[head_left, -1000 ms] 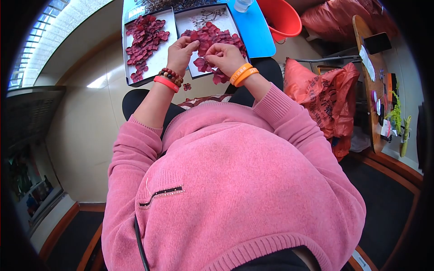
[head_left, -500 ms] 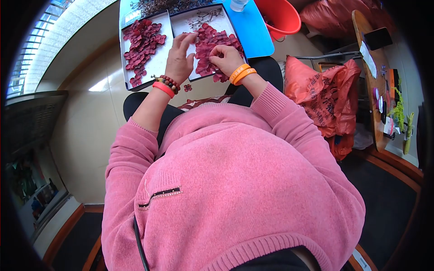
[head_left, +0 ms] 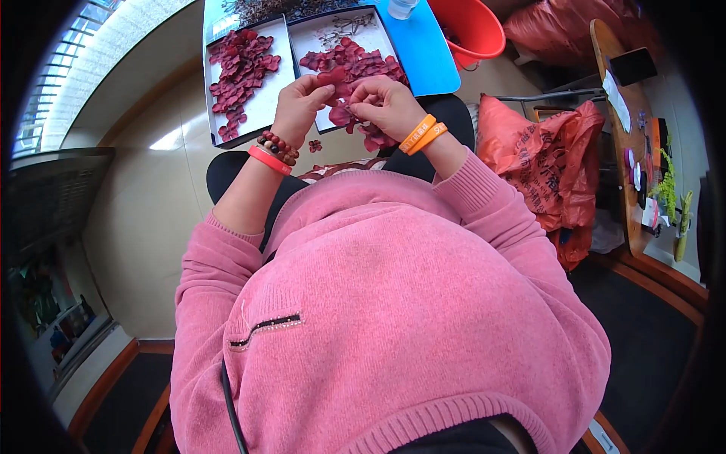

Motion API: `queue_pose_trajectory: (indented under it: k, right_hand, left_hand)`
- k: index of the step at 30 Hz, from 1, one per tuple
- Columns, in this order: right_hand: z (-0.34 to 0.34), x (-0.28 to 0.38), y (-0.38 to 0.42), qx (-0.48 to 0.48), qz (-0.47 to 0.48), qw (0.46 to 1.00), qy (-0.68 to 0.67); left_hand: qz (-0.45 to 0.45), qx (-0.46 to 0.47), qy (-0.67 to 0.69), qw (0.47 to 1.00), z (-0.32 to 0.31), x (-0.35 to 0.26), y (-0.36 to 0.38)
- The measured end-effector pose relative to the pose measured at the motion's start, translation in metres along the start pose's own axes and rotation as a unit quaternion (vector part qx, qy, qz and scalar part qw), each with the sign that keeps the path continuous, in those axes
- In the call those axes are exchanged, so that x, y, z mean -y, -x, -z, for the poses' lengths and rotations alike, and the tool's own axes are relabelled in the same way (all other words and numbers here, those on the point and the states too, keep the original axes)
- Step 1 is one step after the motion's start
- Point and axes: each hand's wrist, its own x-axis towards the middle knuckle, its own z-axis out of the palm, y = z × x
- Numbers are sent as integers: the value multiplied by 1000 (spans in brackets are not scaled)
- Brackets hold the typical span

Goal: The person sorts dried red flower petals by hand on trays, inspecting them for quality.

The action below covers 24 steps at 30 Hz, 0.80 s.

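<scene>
My left hand (head_left: 299, 106), with a beaded bracelet and a red band, pinches a dark red fabric flower petal (head_left: 330, 76) between thumb and fingertips. Close beside it, my right hand (head_left: 393, 110), with orange wristbands, has its thumb and forefinger pressed together. What lies between those right fingertips is too small to make out. Both hands are over the near edge of the right tray (head_left: 384, 34), where a pile of dark red petals (head_left: 370, 64) lies partly hidden behind them. The left tray (head_left: 283, 45) holds another heap of red petals (head_left: 240, 76).
Thin dark stems (head_left: 287, 7) lie at the far side of the blue table (head_left: 427, 53). A clear cup (head_left: 401, 7) and a red bucket (head_left: 480, 38) are at the right. One small red flower (head_left: 314, 146) is on the floor. Red plastic bags (head_left: 537, 159) stand to the right.
My left hand's fingers, spread over the tray before, are now closed on a petal. My right hand has shifted slightly right and down, its fingers still pinched.
</scene>
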Motion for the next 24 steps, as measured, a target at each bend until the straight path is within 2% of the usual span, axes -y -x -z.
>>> queue_pose_trajectory:
  k: [2,3,7,10,11,14,15,18,21,24]
  right_hand:
    - [-2,6,5,-15,32,999,-3]
    - [-3,11,6,1,13,999,-45]
    - [0,23,9,44,-6,999,-24]
    - [-3,31,17,17,12,999,-43]
    - [-5,38,21,6,-27,997,-72]
    - [-7,45,27,-9,-56,996,-74]
    - [-10,40,25,-31,-3,998,-52]
    - [-11,38,27,-44,46,998,-29]
    - [-13,47,33,-51,11,997,-65]
    - [-14,34,29,-88,88,992,-5]
  left_hand:
    - [26,11,-8,1000,0,-2,4]
    - [26,17,-19,999,-1,-6,8]
    - [21,55,13,998,-5,-16,23]
    - [-1,44,26,999,-6,-12,30]
    - [-2,48,26,999,-6,-13,34]
    - [-8,56,20,998,-7,-18,42]
    - [-10,54,16,998,-8,-18,43]
    - [-15,49,18,999,-10,-24,48]
    - [-30,54,34,998,-13,-24,50]
    - [-48,59,53,996,-16,-22,51]
